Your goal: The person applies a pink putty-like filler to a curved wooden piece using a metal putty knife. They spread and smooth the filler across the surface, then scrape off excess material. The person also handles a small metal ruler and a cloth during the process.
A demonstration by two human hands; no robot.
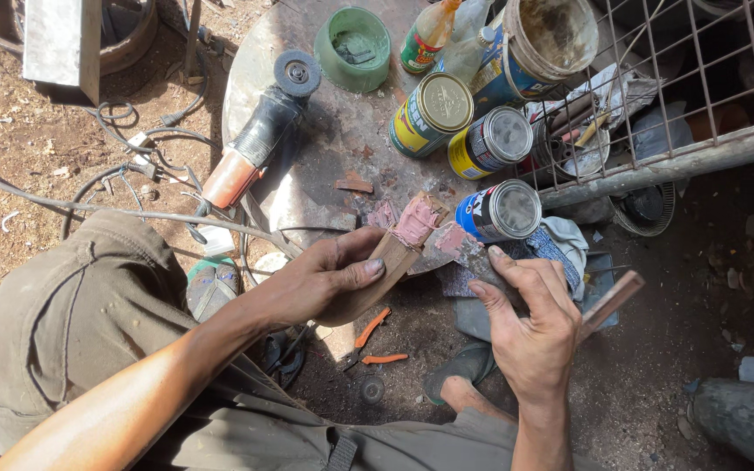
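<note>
Left hand fingers pinch 1 wooden block; right hand fingers grip 1 putty knife; 4 cans near.

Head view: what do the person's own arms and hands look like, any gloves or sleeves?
Both are bare: no gloves, sleeves, watch or rings show. The left hand and its forearm are uncovered up to the frame edge; the right hand and wrist likewise. Both look dusty, and the fingers of the right hand carry grey-pink smears. Below are olive-grey trousers.

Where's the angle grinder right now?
In the head view, the angle grinder lies on the left part of the round metal plate, beside the green bowl, above the left hand.
</note>
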